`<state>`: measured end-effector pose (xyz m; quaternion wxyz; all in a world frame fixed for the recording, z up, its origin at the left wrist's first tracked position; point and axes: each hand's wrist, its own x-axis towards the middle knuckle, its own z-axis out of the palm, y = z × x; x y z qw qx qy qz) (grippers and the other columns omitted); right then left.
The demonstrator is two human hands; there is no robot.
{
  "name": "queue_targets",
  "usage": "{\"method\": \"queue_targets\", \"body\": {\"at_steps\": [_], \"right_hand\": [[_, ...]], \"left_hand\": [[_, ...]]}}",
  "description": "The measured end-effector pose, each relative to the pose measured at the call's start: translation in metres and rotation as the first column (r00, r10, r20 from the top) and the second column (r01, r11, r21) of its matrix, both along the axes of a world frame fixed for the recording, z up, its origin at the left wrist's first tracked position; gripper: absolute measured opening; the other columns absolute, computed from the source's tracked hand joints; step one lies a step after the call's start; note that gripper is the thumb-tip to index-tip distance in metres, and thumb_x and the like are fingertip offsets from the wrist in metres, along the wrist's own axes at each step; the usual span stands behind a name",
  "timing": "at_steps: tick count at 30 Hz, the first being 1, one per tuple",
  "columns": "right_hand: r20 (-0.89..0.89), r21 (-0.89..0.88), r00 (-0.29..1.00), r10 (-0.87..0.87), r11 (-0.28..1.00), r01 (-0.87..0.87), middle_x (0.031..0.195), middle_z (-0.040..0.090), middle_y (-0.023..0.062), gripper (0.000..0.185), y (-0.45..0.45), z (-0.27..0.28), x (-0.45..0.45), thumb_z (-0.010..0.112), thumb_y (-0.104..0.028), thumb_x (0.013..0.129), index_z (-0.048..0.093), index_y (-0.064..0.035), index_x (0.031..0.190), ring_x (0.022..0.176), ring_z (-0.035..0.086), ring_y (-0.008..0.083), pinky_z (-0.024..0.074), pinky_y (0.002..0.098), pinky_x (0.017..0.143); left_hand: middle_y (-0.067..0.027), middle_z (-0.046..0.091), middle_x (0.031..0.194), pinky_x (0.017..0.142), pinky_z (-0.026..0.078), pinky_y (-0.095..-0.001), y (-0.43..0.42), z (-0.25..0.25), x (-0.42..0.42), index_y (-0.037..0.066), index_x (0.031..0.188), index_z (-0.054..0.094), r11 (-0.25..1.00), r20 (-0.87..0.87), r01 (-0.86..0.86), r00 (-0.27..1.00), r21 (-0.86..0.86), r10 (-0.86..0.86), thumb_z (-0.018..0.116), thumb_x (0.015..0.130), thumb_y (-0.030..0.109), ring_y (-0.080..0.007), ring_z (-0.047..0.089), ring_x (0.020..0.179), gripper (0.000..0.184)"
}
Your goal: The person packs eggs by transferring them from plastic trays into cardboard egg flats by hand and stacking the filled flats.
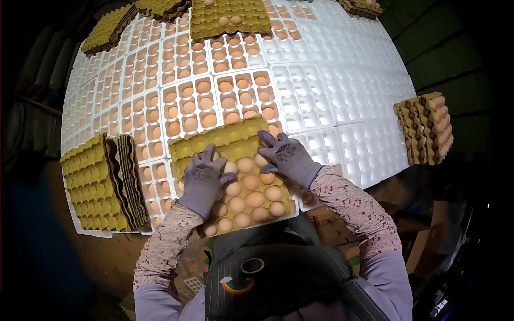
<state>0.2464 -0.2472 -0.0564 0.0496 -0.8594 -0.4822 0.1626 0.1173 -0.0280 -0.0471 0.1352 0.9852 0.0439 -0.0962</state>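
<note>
Just in front of my body, a yellowish pulp egg tray (214, 138) lies on top of the white trays. Its far rows are bare and its near rows carry several brown eggs (255, 199). My left hand (202, 177), in a grey-purple glove, curls its fingers and thumb around an egg (231, 167) at the left side. On the right side, my gloved right hand (289, 158) has its fingers and thumb around another egg (261, 160), partly hidden. Both hands are low over the pulp tray, and the palms are out of sight.
White plastic trays cover the table; those at left and centre hold eggs (190, 124), while unfilled trays (357, 91) lie at right. Stacked pulp trays stand at left (88, 184). Upright pulp trays with eggs (428, 128) sit at the right edge. Another pulp tray (230, 12) lies at the back.
</note>
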Motion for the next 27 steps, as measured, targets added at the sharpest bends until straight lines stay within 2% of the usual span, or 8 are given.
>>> {"method": "queue_targets", "body": {"at_steps": [2, 4, 6, 10, 13, 16, 20, 27], "right_hand": [[-0.047, 0.121, 0.998, -0.035, 0.992, 0.040, 0.145, 0.046, 0.0119, 0.034, -0.006, -0.001, 0.000, 0.071, -0.035, 0.087, 0.069, -0.0104, 0.111, 0.110, 0.063, 0.0329, 0.0531, 0.0411, 0.094], [-0.110, 0.236, 0.992, -0.061, 0.968, 0.086, 0.145, 0.046, 0.0135, 0.033, -0.025, -0.014, -0.002, 0.067, -0.036, 0.088, 0.071, -0.0091, 0.106, 0.111, 0.061, 0.0330, 0.0517, 0.0412, 0.095], [-0.887, 0.211, 0.409, -0.213, 0.602, 0.770, 0.138, 0.055, 0.0108, 0.036, -0.060, -0.035, -0.004, 0.062, -0.031, 0.095, 0.070, -0.0016, 0.115, 0.104, 0.065, 0.0228, 0.0528, 0.0332, 0.088], [-0.991, -0.008, 0.031, -0.130, 0.293, 0.956, 0.135, 0.055, 0.0086, 0.044, -0.146, -0.017, -0.005, 0.062, -0.033, 0.098, 0.067, 0.0054, 0.119, 0.098, 0.066, 0.0186, 0.0529, 0.0293, 0.083], [-0.778, 0.212, 0.356, -0.518, 0.317, 0.924, 0.140, 0.050, 0.0096, 0.047, -0.205, -0.023, 0.009, 0.076, -0.031, 0.088, 0.066, -0.0040, 0.126, 0.115, 0.060, 0.0232, 0.0531, 0.0351, 0.089], [-0.238, 0.281, 0.746, -0.622, 0.691, 0.666, 0.142, 0.049, 0.0136, 0.043, -0.218, -0.022, 0.017, 0.077, -0.032, 0.084, 0.070, -0.0108, 0.121, 0.121, 0.056, 0.0309, 0.0519, 0.0408, 0.094], [0.042, 0.092, 0.952, -0.302, 0.950, 0.297, 0.142, 0.050, 0.0125, 0.033, -0.216, -0.029, 0.040, 0.068, -0.021, 0.086, 0.068, -0.0160, 0.118, 0.112, 0.058, 0.0320, 0.0541, 0.0436, 0.089], [-0.136, 0.369, 0.991, -0.016, 0.927, 0.066, 0.128, 0.058, 0.0105, 0.038, -0.189, -0.061, 0.045, 0.061, -0.008, 0.086, 0.062, -0.0129, 0.124, 0.100, 0.064, 0.0288, 0.0579, 0.0398, 0.082]], "left_hand": [[-0.0093, 0.058, 0.133, 0.088, 0.052, -0.0388, 0.021, -0.008, -0.009, 0.012, 0.123, 0.067, 0.966, 0.126, -0.002, 0.991, -0.258, 0.036, 0.066, 0.094, 0.045, -0.0268, 0.061, 0.107, 0.044], [-0.0073, 0.064, 0.126, 0.090, 0.052, -0.0359, 0.021, 0.006, -0.015, 0.010, 0.131, 0.062, -0.105, -0.607, -0.599, 0.790, -0.794, 0.088, 0.052, 0.099, 0.061, -0.0206, 0.062, 0.104, 0.061], [-0.0067, 0.065, 0.122, 0.088, 0.051, -0.0326, -0.007, 0.031, -0.008, 0.006, 0.135, 0.058, -0.090, -0.511, -0.503, 0.853, -0.860, 0.106, 0.039, 0.100, 0.069, -0.0169, 0.060, 0.103, 0.075], [-0.0051, 0.064, 0.125, 0.088, 0.051, -0.0303, -0.054, 0.012, 0.015, 0.005, 0.136, 0.059, -0.153, -0.587, -0.577, 0.809, -0.802, 0.026, 0.047, 0.101, 0.062, -0.0164, 0.060, 0.105, 0.068], [-0.0058, 0.058, 0.134, 0.091, 0.052, -0.0319, -0.107, 0.002, 0.045, 0.005, 0.130, 0.064, 0.343, -0.255, -0.316, 0.943, -0.884, 0.213, 0.072, 0.092, 0.029, -0.0203, 0.063, 0.107, 0.045], [-0.0119, 0.052, 0.139, 0.093, 0.052, -0.0419, -0.170, -0.013, 0.063, 0.018, 0.127, 0.066, 0.987, 0.096, 0.053, 0.995, -0.149, -0.038, 0.074, 0.087, 0.026, -0.0322, 0.061, 0.108, 0.042], [-0.0119, 0.052, 0.140, 0.094, 0.052, -0.0459, -0.213, -0.043, 0.083, 0.019, 0.126, 0.065, 0.973, -0.144, 0.096, 0.987, 0.209, -0.067, 0.073, 0.087, 0.026, -0.0342, 0.061, 0.109, 0.040], [-0.0130, 0.058, 0.132, 0.087, 0.056, -0.0398, -0.216, -0.046, 0.122, 0.020, 0.138, 0.059, 0.985, -0.080, -0.123, 0.990, -0.124, 0.114, 0.067, 0.093, 0.023, -0.0309, 0.068, 0.091, 0.045]]}}
